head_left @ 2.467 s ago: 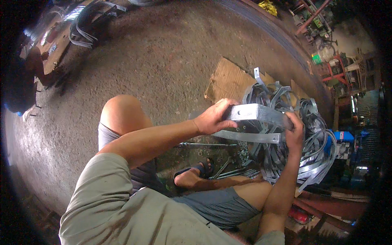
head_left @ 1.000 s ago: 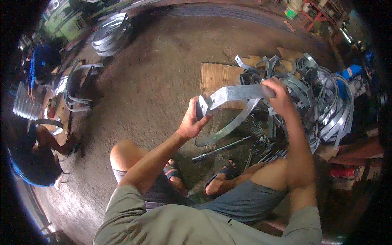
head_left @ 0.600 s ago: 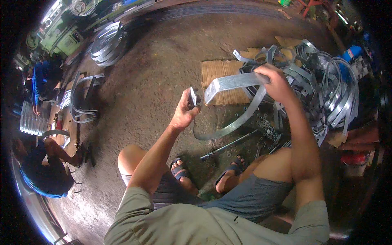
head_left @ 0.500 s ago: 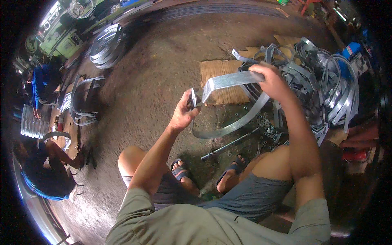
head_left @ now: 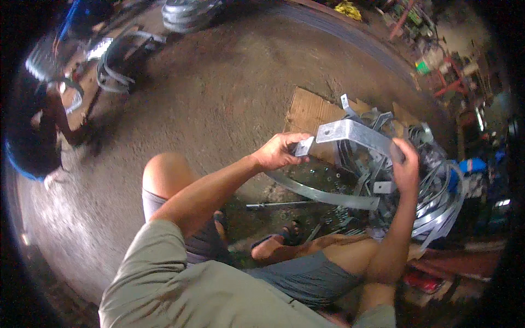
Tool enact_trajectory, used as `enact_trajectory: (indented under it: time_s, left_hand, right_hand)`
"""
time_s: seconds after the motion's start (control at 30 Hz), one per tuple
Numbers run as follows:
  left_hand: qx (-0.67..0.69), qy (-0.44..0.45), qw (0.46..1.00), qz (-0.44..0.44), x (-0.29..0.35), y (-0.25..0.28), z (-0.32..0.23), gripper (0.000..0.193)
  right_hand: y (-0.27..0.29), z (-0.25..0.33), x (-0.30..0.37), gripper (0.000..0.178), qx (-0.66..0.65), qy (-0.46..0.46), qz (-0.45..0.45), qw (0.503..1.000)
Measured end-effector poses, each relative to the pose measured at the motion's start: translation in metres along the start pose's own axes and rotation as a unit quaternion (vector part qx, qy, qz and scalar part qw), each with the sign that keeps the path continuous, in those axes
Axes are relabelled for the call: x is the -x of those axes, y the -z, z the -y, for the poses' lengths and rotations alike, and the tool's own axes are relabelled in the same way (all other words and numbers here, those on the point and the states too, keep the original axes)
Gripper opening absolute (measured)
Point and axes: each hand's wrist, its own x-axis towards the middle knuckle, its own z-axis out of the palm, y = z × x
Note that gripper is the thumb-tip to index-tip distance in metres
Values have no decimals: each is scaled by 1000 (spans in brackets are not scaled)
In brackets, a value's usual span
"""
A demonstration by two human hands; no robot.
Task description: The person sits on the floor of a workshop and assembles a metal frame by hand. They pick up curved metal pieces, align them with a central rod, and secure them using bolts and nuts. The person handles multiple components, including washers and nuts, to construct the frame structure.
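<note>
My left hand (head_left: pixel 278 151) is closed on the bent, flanged end of a curved metal strap (head_left: pixel 328 194), which arcs below it toward the right. My right hand (head_left: pixel 406 164) grips another bent metal band (head_left: pixel 355 133), its flat drilled end tilted up and pointing at my left hand. A small gap separates the two flanged ends. Whether the bands join beyond my right hand cannot be told. Under my hands, a long metal rod (head_left: pixel 279 205) lies on the floor beside scattered nuts and bolts (head_left: pixel 340 214).
A heap of curved metal straps (head_left: pixel 437 210) lies at my right, with cardboard (head_left: pixel 314 112) beside it. At the left edge another person (head_left: pixel 35 117) crouches near more curved straps (head_left: pixel 112 71). A stack of bands (head_left: pixel 188 15) stands at the far side.
The view has swung to the right. Both hands have turned the bands, so the flanged ends now face more toward me. My grip on each is kept.
</note>
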Motion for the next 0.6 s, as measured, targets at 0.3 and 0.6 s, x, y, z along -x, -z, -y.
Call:
enact_trajectory:
  time_s: [0.3, 0.6]
  left_hand:
    - [-84, -49, 995, 19, -3, -31, -6, 30]
    - [-37, 15, 999, -36, -1, -31, -19, 39]
  right_hand:
    - [-6, 26, 17, 31, 18, -23, 52, 998]
    - [-5, 19, 26, 27, 13, 13, 30, 999]
